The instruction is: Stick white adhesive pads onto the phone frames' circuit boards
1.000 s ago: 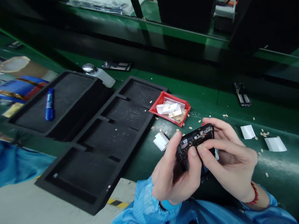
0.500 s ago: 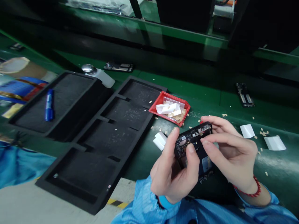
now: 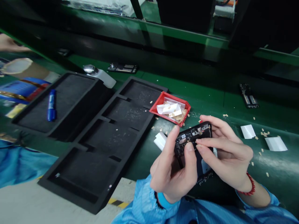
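Note:
An opened phone point(image 3: 193, 133) with its circuit board exposed is held tilted above the green bench. My left hand point(image 3: 174, 168) is closed around its left side, with the thumb on the inner face near the board. Thumb and forefinger of my right hand point(image 3: 225, 152) are pinched together over the board's lower edge, beside my left thumb. Whatever lies between those tips is too small or hidden to name. Other right fingers reach behind the phone's right edge. Just beyond the phone stands a red bin point(image 3: 170, 109) containing white paper pieces and small tan scraps.
Left of the bin lies a long black compartment tray point(image 3: 130, 152). Another black tray point(image 3: 32, 118) carries a blue marker point(image 3: 51, 105); a white bottle point(image 3: 105, 77) stands behind it. Opened phones point(image 3: 249, 95) lie farther back. White paper pieces point(image 3: 248, 132) are at right. A co-worker's hand point(image 3: 10, 43) shows upper left.
My right fingertips have moved left across the phone toward my left thumb. Phones at the back have shifted slightly right. A co-worker's hand has come into view at the upper left.

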{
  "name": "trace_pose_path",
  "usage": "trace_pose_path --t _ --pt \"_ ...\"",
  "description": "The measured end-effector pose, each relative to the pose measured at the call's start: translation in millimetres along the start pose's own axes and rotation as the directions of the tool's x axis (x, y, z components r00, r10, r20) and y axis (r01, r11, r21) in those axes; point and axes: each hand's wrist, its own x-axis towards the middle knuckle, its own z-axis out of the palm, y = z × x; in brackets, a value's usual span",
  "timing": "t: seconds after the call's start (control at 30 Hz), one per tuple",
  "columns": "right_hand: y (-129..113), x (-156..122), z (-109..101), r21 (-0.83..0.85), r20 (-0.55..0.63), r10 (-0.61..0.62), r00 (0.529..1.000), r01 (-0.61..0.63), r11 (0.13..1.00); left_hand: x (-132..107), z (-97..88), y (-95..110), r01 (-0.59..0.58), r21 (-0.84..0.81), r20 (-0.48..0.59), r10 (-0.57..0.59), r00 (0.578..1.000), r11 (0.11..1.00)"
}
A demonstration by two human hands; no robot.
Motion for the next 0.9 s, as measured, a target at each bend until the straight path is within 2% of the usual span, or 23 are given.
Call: trace_pose_path --t 0.17,0.27,0.43,0.6,0.7,0.8,0.9 --pt "4.8 2.0 -0.2 0.195 0.029 0.184 0.982 -0.186 0.963 -0.1 -1.8 1.2 0.053 -0.042 0.031 -0.052 0.998 0.998" --pt "8.0 2.0 3.9 0.211 -0.009 0.249 0.968 -0.242 0.947 0.4 -1.9 0.2 0.121 -0.072 0.08 -0.116 0.99 0.99" --pt "14.2 2.2 5.5 0.301 -0.008 0.316 0.949 -0.299 0.906 3.1 -7.9 -5.3 0.336 -0.148 0.211 -0.303 0.929 0.93" --pt "16.1 0.5 -1.0 0.345 0.017 0.387 0.922 -0.369 0.863 2.3 -16.1 -9.3 0.441 -0.309 0.357 -0.327 0.875 0.843" --pt "19.0 -3.5 5.2 0.317 -0.084 0.367 0.927 -0.324 0.891 -2.0 -12.0 -14.6 0.515 -0.366 0.485 -0.314 0.816 0.775" --pt "26.9 -8.5 17.2 0.259 -0.215 0.317 0.924 -0.259 0.931 -7.5 -5.6 -26.0 0.597 -0.327 0.579 -0.344 0.739 0.732" --pt "39.5 -10.7 11.1 0.206 -0.165 0.283 0.945 -0.247 0.947 -9.5 -5.5 -40.2 0.657 -0.207 0.621 -0.421 0.661 0.725"
